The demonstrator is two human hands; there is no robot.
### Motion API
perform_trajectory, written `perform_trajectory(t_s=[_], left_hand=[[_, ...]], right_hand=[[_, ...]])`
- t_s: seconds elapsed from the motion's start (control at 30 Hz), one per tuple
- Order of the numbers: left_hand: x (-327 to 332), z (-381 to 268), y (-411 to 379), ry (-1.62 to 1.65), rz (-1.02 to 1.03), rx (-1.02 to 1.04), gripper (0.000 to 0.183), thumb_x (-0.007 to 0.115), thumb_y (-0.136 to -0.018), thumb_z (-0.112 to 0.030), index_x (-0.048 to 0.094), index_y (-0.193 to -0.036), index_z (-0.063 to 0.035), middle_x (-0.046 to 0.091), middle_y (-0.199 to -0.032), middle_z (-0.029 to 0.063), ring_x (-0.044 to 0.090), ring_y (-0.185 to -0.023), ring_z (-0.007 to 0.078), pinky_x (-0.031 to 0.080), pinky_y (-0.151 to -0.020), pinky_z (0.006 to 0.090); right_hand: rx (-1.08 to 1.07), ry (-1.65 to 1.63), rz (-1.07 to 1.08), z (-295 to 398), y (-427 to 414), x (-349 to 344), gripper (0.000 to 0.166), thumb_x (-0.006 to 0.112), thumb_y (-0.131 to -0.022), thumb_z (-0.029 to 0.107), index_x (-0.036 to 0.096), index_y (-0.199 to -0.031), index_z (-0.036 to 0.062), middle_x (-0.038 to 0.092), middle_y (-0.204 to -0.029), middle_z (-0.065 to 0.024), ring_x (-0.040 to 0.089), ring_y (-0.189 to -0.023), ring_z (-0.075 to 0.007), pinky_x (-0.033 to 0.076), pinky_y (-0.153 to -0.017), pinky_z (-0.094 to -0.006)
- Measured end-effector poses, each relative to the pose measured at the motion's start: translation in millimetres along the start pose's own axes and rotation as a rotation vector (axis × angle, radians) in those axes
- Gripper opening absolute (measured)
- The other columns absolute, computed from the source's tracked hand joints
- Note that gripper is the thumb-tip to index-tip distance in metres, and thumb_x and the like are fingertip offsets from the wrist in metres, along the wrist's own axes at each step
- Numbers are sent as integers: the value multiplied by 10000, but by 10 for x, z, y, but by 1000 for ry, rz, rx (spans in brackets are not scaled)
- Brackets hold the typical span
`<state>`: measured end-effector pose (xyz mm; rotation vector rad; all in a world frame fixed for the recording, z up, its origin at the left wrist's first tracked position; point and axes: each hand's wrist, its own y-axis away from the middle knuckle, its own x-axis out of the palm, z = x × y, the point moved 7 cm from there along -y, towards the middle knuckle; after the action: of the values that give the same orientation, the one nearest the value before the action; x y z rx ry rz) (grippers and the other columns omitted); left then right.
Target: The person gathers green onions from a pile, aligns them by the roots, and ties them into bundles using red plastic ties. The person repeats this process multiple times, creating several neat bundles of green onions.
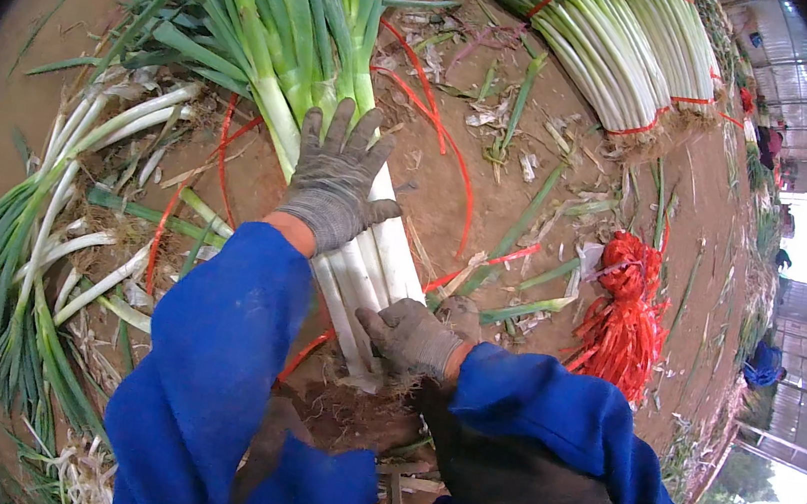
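Beneath my hands lies a loose bundle of large green onions (400,270), white shafts towards me, rooted ends near my knees and green leaves pointing away. My left hand (339,187), in a grey knit glove, rests flat across the shafts with its fingers spread. Lower down, my right hand (419,337), gloved too, grips the side of the bundle near the roots, thumb on top. Its other fingers are partly hidden. A red plastic strip (319,353) passes by the bundle's lower left side.
Loose green onions (37,222) lie on the dirt floor (529,214) to the left. Tied bundles (600,65) with red bands lie at the upper right. A hank of red plastic strips (626,317) sits right of my right hand. A person in blue (764,364) is farther off.
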<state>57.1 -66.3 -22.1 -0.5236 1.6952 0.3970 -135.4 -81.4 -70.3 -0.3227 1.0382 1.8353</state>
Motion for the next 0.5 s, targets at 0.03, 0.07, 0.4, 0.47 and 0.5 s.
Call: perform_trajectory(t_s=[0.03, 0.07, 0.4, 0.47, 0.5], left_hand=[[-17, -4, 5, 10, 6, 6, 843, 569, -842, -654, 425, -1485, -126, 255, -1602, 117, 106, -1505, 368, -35, -1186, 600], [-36, 5, 7, 11, 11, 3, 839, 577, -841, -647, 431, -1480, -124, 261, -1599, 120, 111, -1504, 371, -30, -1185, 604], [-53, 17, 29, 1, -22, -27, 719, 595, -861, -568, 504, -1414, -118, 296, -1583, 124, 171, -1487, 384, 31, -1178, 619], [-11, -135, 76, 74, 7, -34, 644, 606, -876, -504, 521, -1400, -139, 314, -1576, 112, 182, -1482, 385, 51, -1179, 616], [-44, -46, 145, 108, -80, -2, 688, 622, -859, -506, 501, -1407, -109, 282, -1583, 146, 153, -1486, 400, 40, -1173, 633]], right_hand=[[73, -125, 10, -2, 16, 17, 457, 512, -988, 425, 710, -895, 23, 671, -808, -228, 664, -798, -388, 530, -731, -458], [148, -252, 13, 47, 34, 3, 467, 505, -992, 427, 711, -874, 25, 668, -817, -238, 658, -811, -404, 529, -739, -465], [243, 49, 246, 52, -190, 219, 468, 483, -1003, 427, 610, -1266, 62, 673, -917, -225, 648, -836, -399, 516, -774, -457], [-7, 165, 211, -45, -153, 434, 491, 425, -1012, 444, 667, -1057, 19, 675, -896, -244, 653, -874, -400, 513, -817, -453], [161, -22, 259, 118, -176, 230, 545, 394, -1016, 467, 690, -961, 12, 677, -883, -245, 654, -878, -409, 513, -831, -460]])
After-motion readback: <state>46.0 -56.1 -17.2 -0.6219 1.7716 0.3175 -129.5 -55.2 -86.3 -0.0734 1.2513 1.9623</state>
